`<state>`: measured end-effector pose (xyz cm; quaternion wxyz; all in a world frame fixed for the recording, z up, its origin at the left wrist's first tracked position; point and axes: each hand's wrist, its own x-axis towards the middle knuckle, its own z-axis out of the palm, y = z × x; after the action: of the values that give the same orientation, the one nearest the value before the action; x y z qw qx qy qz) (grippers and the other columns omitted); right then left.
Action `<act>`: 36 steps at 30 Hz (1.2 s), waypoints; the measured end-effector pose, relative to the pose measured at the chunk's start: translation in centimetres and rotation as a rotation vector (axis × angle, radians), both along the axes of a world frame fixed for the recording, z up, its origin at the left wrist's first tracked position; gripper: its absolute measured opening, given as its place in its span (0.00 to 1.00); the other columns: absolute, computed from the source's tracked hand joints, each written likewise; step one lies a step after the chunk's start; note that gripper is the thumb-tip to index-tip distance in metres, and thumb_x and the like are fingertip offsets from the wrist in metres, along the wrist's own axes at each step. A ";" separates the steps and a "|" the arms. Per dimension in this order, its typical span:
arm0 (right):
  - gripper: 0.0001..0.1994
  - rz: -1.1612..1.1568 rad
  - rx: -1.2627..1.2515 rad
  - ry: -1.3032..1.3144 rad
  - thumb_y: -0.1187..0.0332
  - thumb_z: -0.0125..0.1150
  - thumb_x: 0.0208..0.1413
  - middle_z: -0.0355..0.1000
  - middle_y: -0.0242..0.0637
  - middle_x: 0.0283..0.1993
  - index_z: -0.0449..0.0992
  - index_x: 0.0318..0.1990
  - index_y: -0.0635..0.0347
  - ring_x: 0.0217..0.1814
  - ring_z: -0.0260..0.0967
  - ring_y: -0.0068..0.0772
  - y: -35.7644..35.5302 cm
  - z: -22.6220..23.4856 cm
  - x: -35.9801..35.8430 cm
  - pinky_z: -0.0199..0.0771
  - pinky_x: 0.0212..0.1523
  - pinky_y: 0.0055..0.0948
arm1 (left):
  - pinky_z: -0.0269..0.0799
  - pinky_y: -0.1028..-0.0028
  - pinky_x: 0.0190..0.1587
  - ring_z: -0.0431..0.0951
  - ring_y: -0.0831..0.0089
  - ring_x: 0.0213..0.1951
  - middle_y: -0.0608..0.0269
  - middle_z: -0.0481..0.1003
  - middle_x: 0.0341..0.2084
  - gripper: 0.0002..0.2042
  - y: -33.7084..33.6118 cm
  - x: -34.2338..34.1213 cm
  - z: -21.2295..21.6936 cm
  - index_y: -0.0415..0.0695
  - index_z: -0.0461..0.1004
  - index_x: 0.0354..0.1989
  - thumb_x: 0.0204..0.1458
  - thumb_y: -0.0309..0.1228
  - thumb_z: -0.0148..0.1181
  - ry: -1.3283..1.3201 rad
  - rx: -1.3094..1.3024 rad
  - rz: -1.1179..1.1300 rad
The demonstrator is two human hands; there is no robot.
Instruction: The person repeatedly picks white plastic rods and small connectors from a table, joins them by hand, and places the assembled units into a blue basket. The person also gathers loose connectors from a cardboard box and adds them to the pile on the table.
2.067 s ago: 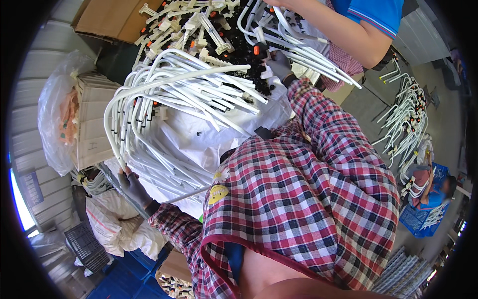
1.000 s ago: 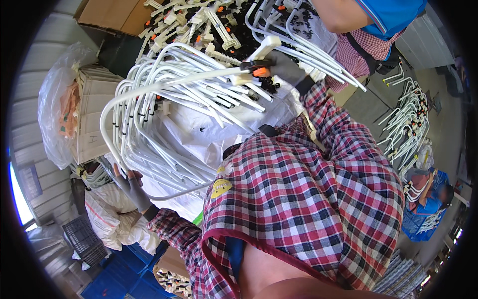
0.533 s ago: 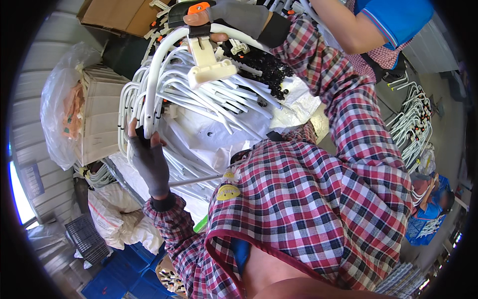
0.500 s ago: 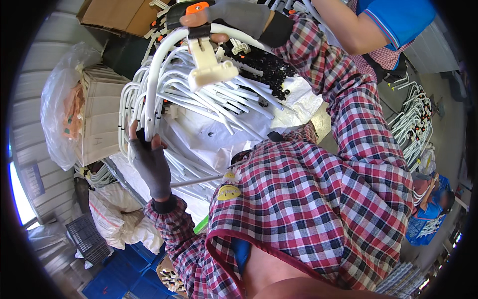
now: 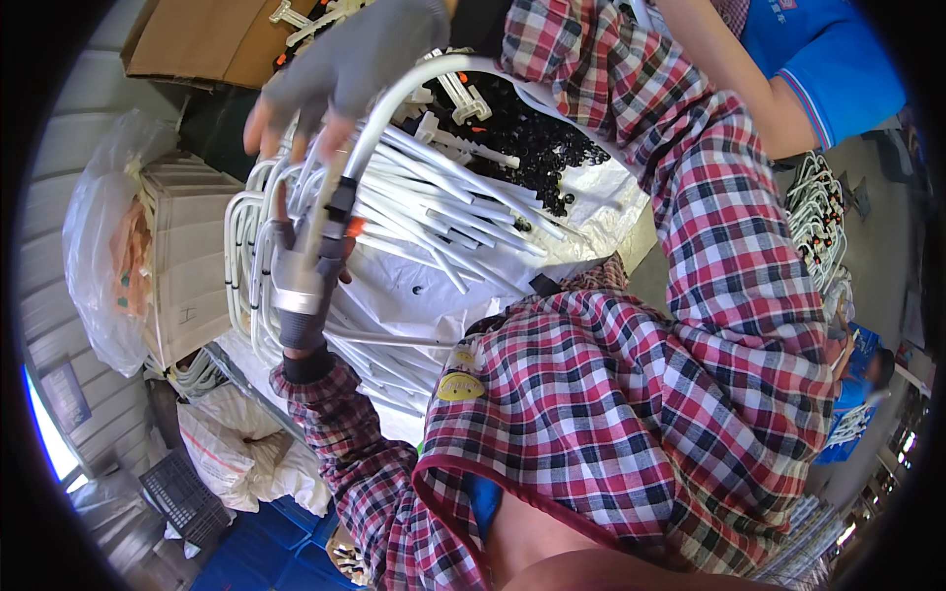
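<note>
My left hand (image 5: 307,271), in a grey fingerless glove, is closed round the lower end of a bent white tube (image 5: 394,91). One finger points upward. A black clip (image 5: 342,200) with a cream plastic part (image 5: 315,231) and a bit of orange sits on the tube at this hand. The tube arches up and right until my right sleeve hides it. Blurred by motion, my right hand (image 5: 350,74) is above the tube's left side, fingers apart and pointing down, with nothing visible in them. Beneath lies a pile of white tubes (image 5: 443,202).
Small black parts (image 5: 537,138) and cream plastic pieces (image 5: 458,98) lie behind the pile. A cardboard box (image 5: 202,39) stands at the back left, a plastic-draped carton (image 5: 192,246) at the left. Another person's arm (image 5: 729,69) reaches in at upper right. White sacks (image 5: 241,443) lie lower left.
The clip with its cream part has come down along the tube from the top of the arch to my left hand. My right hand has let go of it and moved left.
</note>
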<state>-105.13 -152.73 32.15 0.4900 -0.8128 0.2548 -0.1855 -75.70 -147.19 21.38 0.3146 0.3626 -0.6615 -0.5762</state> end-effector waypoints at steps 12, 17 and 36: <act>0.21 -1.105 -0.298 0.967 0.66 0.62 0.49 0.66 0.49 0.53 0.72 0.53 0.56 0.53 0.71 0.54 2.0 -28.5 -15.0 0.72 0.53 0.48 | 0.63 0.83 0.24 0.66 0.85 0.23 0.68 0.72 0.36 0.28 0.6 6.8 -2.1 0.44 0.60 0.65 0.54 0.22 0.59 -0.095 0.023 0.294; 0.20 -1.185 -0.350 0.540 0.73 0.60 0.48 0.68 0.46 0.52 0.72 0.51 0.50 0.53 0.71 0.52 3.5 -30.7 -16.0 0.72 0.52 0.44 | 0.62 0.82 0.24 0.64 0.84 0.23 0.68 0.71 0.41 0.28 2.2 11.4 -3.7 0.45 0.61 0.66 0.55 0.19 0.55 0.009 0.061 0.362; 0.18 -0.959 0.617 -0.854 0.64 0.53 0.67 0.73 0.34 0.52 0.66 0.61 0.61 0.39 0.68 0.14 15.3 -32.9 -12.7 0.74 0.43 0.17 | 0.49 0.83 0.20 0.54 0.88 0.19 0.79 0.58 0.19 0.14 -1.3 16.4 -8.2 0.43 0.73 0.53 0.61 0.34 0.59 -0.041 -0.001 0.533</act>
<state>-117.80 -137.44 -0.79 0.6191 -0.2915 0.4111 -0.6023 -59.32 -148.47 13.18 0.4418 0.5358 -0.5490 -0.4652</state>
